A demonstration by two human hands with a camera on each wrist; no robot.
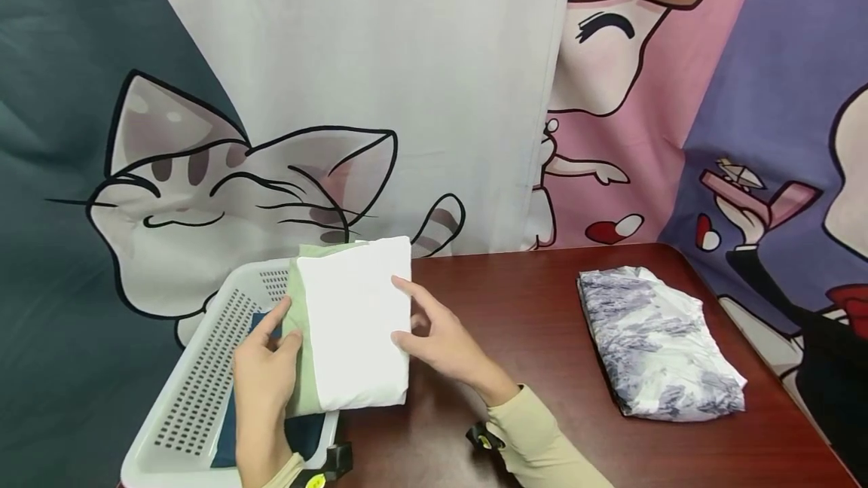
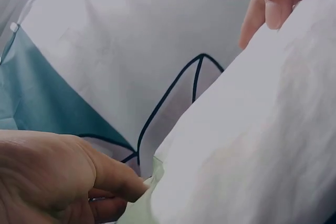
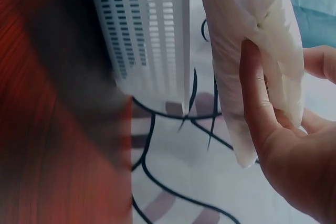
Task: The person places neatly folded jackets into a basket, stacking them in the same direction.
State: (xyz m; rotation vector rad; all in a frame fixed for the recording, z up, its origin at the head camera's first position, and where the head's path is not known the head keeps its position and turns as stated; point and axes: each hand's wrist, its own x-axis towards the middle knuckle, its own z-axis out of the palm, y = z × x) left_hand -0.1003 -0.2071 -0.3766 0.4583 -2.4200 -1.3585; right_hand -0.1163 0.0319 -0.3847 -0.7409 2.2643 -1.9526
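Note:
A folded white cloth (image 1: 356, 322) and a folded pale green cloth (image 1: 304, 367) are held together, raised above the right side of a basket. My left hand (image 1: 264, 367) grips the green cloth's left edge between thumb and fingers. At the right edge, my right hand (image 1: 444, 337) pinches the white cloth, its thumb on the front; the right wrist view shows fingers tucked into the white folds (image 3: 257, 40). Under the cloths stands the white perforated basket (image 1: 197, 367), with dark blue cloth (image 1: 227, 431) lying inside. The basket's right part is hidden behind the cloths.
On the right of the reddish-brown table (image 1: 515, 337) lies a folded white-and-grey patterned cloth (image 1: 661, 345). A cartoon-printed curtain (image 1: 434, 96) hangs behind the table's back edge.

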